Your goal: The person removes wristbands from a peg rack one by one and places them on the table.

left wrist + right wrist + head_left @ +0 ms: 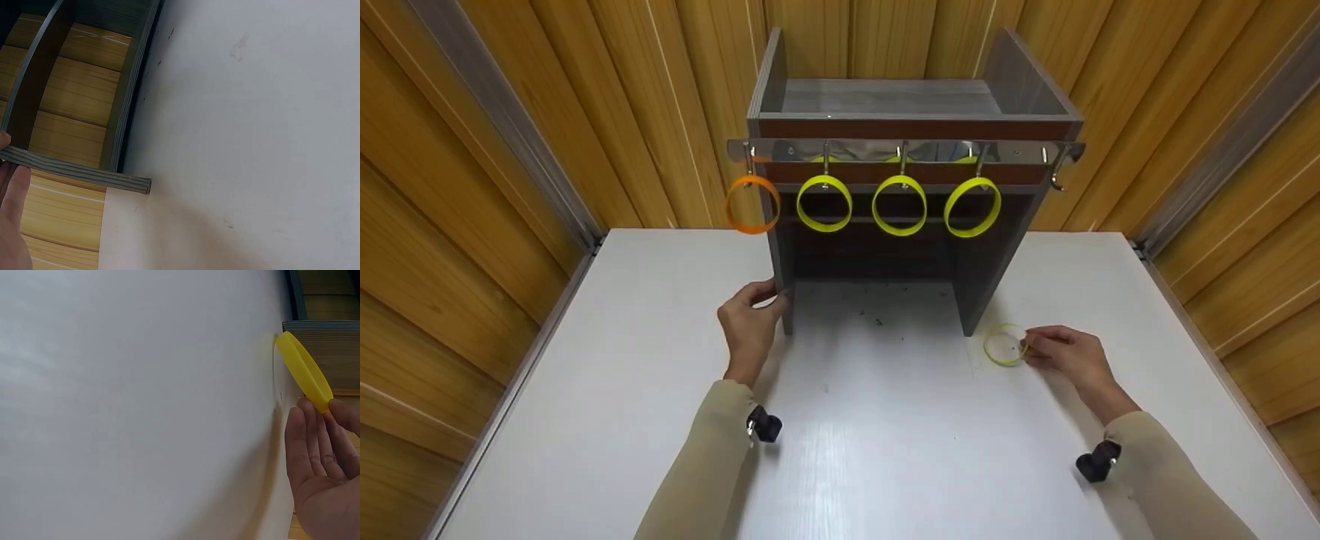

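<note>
My left hand (750, 326) grips the front edge of the grey shelf unit's left side panel (84, 172), low down, thumb on one face and fingers on the other. To the right of the unit, my right hand (1069, 356) pinches a yellow ring (304, 368) by its edge between thumb and fingertips. That ring is tilted, close over the white table. An orange ring (749, 230) and three yellow rings (900, 232) hang from hooks on the metal rail (862, 151) across the unit's front.
A further hook (1059, 180) sticks out at the rail's right end. The unit's right side panel (997, 255) stands between the two hands. Small dark specks lie on the white table (885, 420) under the unit. Wood-patterned walls (450, 225) enclose the table.
</note>
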Motion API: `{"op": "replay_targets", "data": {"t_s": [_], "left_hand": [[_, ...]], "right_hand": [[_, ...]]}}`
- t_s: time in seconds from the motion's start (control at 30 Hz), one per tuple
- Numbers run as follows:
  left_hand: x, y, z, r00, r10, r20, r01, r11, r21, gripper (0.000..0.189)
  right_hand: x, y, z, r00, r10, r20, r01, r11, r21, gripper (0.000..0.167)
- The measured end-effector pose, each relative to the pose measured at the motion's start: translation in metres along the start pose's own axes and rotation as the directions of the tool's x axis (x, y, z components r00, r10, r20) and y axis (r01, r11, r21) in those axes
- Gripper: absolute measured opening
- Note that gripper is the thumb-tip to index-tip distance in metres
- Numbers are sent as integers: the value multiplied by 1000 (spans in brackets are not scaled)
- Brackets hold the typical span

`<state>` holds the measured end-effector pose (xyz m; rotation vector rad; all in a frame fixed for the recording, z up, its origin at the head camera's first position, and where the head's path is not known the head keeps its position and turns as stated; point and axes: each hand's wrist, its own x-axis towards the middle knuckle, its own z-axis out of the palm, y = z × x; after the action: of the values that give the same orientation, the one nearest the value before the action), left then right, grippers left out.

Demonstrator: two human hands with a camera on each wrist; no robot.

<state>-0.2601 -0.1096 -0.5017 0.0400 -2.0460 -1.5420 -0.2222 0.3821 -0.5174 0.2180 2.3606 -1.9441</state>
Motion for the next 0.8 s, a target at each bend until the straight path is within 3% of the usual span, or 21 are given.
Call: {"op": "replay_targets", "data": {"t_s": [0.33,0.8], "left_hand": [[-2,1,-1,1000,16,3,-16,1000,-21,18],[-1,2,-1,1000,-12,11,12,1000,-14,18]], "right_hand": [[4,3,2,1000,-7,-17,6,997,-80,42],[12,8,3,999,24,-21,-26,997,-70,39]]}}
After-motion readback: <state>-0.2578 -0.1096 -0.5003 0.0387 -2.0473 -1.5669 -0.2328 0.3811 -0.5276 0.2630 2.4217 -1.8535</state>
